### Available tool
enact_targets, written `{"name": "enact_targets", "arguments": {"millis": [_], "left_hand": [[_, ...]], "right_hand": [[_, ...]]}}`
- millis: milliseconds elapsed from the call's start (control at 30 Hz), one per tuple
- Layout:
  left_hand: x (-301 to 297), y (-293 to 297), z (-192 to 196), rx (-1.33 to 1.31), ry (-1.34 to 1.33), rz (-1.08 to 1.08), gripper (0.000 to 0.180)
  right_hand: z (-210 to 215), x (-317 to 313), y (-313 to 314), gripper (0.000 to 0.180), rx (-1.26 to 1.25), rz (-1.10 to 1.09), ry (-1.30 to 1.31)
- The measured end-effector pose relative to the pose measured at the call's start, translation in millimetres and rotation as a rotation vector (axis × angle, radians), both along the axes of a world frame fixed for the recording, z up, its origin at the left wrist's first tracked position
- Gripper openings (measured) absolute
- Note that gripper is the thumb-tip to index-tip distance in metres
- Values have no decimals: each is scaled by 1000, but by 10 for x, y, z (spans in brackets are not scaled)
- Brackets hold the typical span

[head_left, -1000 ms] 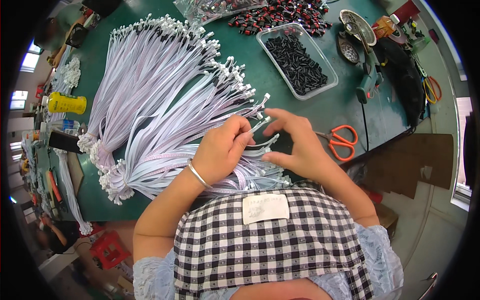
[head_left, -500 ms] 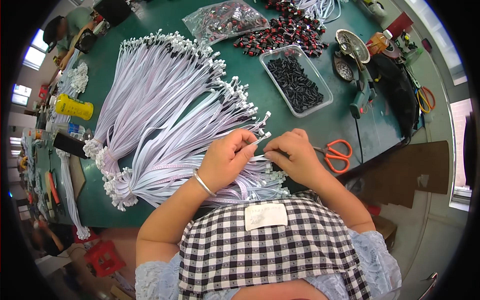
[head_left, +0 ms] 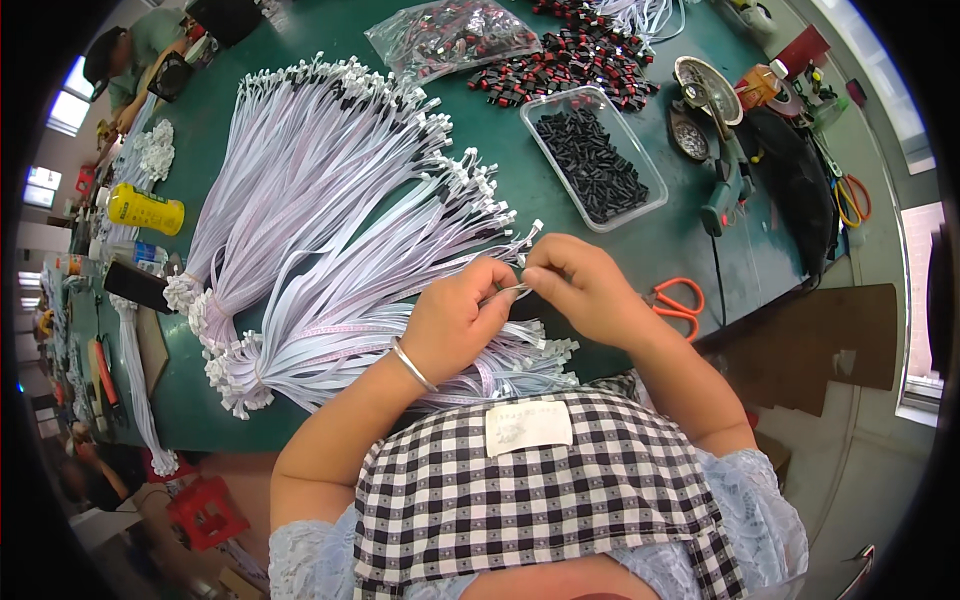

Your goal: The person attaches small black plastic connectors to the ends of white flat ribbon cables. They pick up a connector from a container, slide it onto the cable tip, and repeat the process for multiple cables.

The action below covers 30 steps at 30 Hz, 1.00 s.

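Between my two hands, in front of my chest, is the end of a white ribbon cable [head_left: 512, 289]. My left hand [head_left: 462, 308], with a silver bangle at the wrist, pinches it from the left. From the right, my right hand [head_left: 580, 285] has thumb and forefinger closed on the cable's tip, the fingertips of both hands almost touching. The tip itself is mostly hidden by my fingers. Under and left of my hands spreads a large fan of white ribbon cables [head_left: 310, 190], bunched at their left ends, with small white connectors along the far ends.
A clear plastic box [head_left: 655, 200] of short black tubes stands beyond my right hand. Orange-handled scissors [head_left: 680, 308] lie to its right, near a green soldering gun [head_left: 725, 200]. Farther back are a bag of parts [head_left: 450, 40] and a red-black pile [head_left: 570, 65]. A yellow bottle [head_left: 147, 210] stands left.
My right hand has moved up and left, closing in on my left fingertips. The cable's white end, visible before between the hands, is now mostly covered by fingers.
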<state>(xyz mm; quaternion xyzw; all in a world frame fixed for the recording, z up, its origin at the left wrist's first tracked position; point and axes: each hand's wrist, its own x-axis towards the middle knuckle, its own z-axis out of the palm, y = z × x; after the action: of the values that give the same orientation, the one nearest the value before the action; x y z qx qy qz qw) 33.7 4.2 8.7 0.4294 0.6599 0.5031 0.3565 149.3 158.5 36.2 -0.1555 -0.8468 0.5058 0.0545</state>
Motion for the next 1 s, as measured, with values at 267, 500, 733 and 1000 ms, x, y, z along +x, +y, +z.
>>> {"name": "enact_targets", "arguments": {"millis": [267,500,733,1000], "left_hand": [[-78,-39,-66,1,-325,-21,13],[-132,-16,71,-35,-482,2,17],[-120,-21,55,17,-375,-73,18],[-120,51,184,-27,-122,-116,7]], "right_hand": [[-155,48,-18,16,-802,-303,199],[30,236,20,22,-545,-125,112],[126,260,-146,16,-496,-158,-81],[117,225,-179,12,-435,-175,-41]]}}
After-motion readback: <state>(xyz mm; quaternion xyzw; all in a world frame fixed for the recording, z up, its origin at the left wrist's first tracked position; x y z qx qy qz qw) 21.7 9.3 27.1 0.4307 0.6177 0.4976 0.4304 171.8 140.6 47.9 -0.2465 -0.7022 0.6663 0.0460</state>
